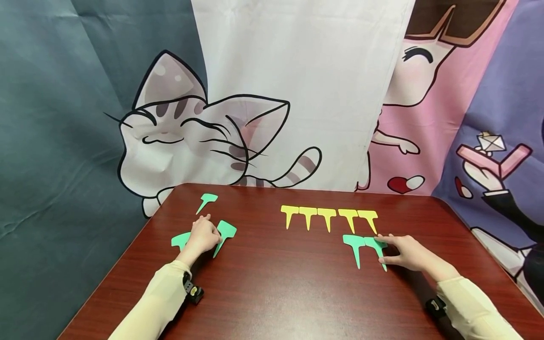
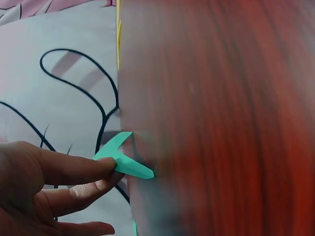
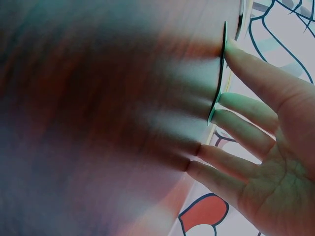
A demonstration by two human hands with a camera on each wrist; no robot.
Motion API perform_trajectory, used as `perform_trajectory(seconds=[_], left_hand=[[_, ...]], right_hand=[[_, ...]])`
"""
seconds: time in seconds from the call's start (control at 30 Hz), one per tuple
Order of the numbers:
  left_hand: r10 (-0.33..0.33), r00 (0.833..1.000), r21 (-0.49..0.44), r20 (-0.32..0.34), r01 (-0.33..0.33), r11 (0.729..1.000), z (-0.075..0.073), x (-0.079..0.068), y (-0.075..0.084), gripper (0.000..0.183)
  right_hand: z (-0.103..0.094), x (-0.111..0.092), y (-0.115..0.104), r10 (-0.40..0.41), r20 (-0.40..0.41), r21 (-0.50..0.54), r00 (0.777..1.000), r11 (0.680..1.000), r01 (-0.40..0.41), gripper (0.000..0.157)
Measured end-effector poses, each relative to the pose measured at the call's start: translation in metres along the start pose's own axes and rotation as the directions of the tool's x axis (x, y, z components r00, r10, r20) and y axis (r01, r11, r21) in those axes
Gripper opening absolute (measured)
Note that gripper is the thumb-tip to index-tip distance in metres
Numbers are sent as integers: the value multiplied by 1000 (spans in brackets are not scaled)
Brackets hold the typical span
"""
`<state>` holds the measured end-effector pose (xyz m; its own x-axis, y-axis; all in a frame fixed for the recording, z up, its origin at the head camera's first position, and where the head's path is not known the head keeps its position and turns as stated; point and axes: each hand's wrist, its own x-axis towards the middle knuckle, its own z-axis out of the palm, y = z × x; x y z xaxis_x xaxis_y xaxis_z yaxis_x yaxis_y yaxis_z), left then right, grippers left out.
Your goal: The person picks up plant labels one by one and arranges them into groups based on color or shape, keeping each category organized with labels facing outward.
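Several yellow T-shaped tags [image 1: 327, 213] lie in a row at the back right of the dark red table [image 1: 276, 293]. Just below them lie two green tags. My right hand [image 1: 379, 249] rests with straight fingers [image 3: 246, 110] on the right one [image 1: 371, 243], beside the other [image 1: 354, 244]. At the left, my left hand [image 1: 208, 226] pinches the head of a green tag [image 1: 226, 232] between two fingertips [image 2: 106, 167], and that tag [image 2: 123, 160] looks slightly lifted. Another green tag [image 1: 180, 240] pokes out from under the hand's left side. A third [image 1: 207, 200] lies farther back.
A cloth backdrop with a cartoon cat [image 1: 187, 137] hangs right behind the table's far edge. The table's left edge [image 1: 123, 264] runs close to my left forearm. Bare tabletop stretches between the two hands and toward me.
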<state>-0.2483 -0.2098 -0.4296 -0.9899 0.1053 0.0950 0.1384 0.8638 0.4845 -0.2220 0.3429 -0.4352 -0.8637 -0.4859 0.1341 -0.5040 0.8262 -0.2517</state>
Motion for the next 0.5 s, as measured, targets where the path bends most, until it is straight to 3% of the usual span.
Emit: perform_trajectory(seconds=[0.5], left_hand=[[29, 1000, -28, 1, -29, 999, 24, 10, 39, 29]], right_hand=[[2, -1, 1, -10, -19, -16, 1000, 1000, 10, 63]])
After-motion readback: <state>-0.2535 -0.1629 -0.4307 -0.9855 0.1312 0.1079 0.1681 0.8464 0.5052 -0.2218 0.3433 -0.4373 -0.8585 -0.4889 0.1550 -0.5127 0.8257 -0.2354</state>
